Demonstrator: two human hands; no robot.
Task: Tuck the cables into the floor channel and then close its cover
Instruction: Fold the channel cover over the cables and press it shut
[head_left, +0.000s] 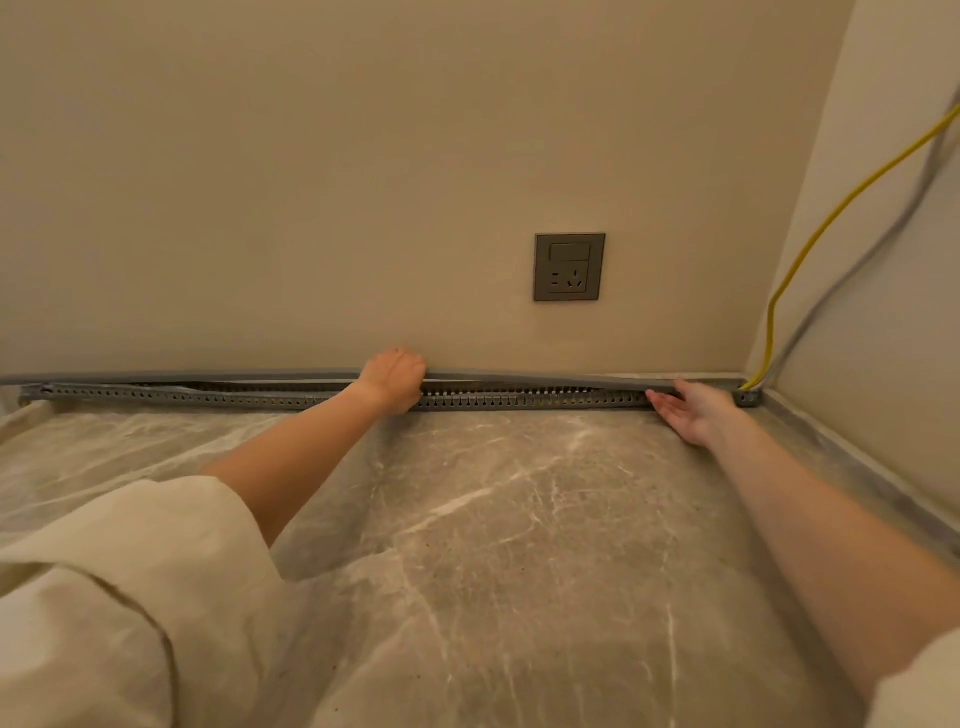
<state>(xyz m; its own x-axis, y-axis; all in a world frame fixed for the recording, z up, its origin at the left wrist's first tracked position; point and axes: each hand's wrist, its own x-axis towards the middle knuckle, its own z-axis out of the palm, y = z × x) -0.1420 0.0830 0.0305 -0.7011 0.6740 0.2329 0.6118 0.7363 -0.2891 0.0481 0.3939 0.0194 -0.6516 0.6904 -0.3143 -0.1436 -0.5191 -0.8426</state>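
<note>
The grey slotted floor channel (311, 399) runs along the foot of the wall, below and to both sides of the wall socket (569, 267), and its long grey cover (208, 376) lies along its top edge, seemingly seated at neither end. Down and left of the socket, the left hand (395, 379) is curled closed over the cover and channel, pressing there. Down and right of the socket, the right hand (693, 408) lies open and flat, its fingers touching the cover near the corner end. Well right of the socket, 2 cables, 1 yellow cable (810, 244) and 1 grey cable (852, 275), drop down the side wall into the channel's end. The step looks like snapping the cover shut. Done well, it likely means starting from 1 end and pressing along steadily, checking first that no cable sits proud between the slotted fingers, since a pinched cable would probably keep the cover bowed, as it appears near the left hand.
</note>
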